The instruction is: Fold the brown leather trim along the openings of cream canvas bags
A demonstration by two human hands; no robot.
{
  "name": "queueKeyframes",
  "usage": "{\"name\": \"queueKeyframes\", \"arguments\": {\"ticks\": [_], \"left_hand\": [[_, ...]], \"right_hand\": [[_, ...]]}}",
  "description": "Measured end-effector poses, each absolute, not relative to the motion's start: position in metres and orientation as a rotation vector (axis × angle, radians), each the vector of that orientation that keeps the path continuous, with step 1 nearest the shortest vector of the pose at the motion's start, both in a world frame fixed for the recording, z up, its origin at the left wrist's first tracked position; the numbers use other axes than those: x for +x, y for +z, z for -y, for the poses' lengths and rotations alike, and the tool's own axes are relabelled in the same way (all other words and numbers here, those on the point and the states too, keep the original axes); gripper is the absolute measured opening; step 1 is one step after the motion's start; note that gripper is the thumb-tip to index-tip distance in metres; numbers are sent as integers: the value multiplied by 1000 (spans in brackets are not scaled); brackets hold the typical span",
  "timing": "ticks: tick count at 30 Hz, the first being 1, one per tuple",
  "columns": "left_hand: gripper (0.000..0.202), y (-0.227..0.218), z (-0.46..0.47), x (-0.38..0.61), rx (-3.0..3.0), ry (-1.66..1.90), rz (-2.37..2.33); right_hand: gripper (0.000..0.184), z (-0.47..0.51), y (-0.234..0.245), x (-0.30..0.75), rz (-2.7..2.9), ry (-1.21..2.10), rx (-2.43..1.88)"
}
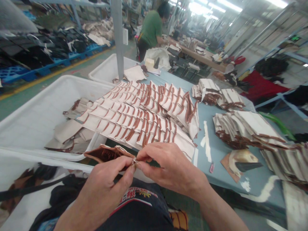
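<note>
My left hand point(106, 183) and my right hand point(168, 166) meet low in the middle of the head view, fingertips pinched together on the corner of a small stack of brown-edged cream fabric pieces point(106, 153). That stack fans out to the left of my left thumb. Just beyond my hands, overlapping rows of cream pieces with brown strips point(144, 115) cover the near part of the blue table point(216, 160). What exactly sits between my fingertips is too small to make out beyond a bit of white.
A white plastic bin point(36, 112) at left holds loose cream pieces. More stacks point(247, 131) lie at right, with white paper strips point(206, 141) and a small red item point(211, 167). A grey post point(117, 38) rises behind. A person in a green shirt point(151, 29) works farther back.
</note>
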State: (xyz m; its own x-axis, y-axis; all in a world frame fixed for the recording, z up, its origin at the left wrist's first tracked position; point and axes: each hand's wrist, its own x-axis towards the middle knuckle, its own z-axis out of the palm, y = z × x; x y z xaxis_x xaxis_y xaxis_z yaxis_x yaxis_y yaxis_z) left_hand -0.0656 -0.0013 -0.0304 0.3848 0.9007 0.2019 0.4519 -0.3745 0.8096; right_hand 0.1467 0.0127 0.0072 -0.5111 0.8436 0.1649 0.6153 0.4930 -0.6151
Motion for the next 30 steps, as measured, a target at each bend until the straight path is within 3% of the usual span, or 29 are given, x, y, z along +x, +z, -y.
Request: {"name": "queueKeyframes", "arguments": {"ticks": [10, 19, 30], "left_hand": [[26, -31, 0, -59, 1944, 917, -1154], [34, -32, 3, -64, 1387, 798, -1162], [36, -39, 3, -66, 1351, 793, -1088]], "right_hand": [[14, -15, 5, 141, 2163, 892, -1394], [12, -27, -13, 140, 1668, 1709, -1175], [13, -10, 11, 136, 1811, 1377, -1345]]}}
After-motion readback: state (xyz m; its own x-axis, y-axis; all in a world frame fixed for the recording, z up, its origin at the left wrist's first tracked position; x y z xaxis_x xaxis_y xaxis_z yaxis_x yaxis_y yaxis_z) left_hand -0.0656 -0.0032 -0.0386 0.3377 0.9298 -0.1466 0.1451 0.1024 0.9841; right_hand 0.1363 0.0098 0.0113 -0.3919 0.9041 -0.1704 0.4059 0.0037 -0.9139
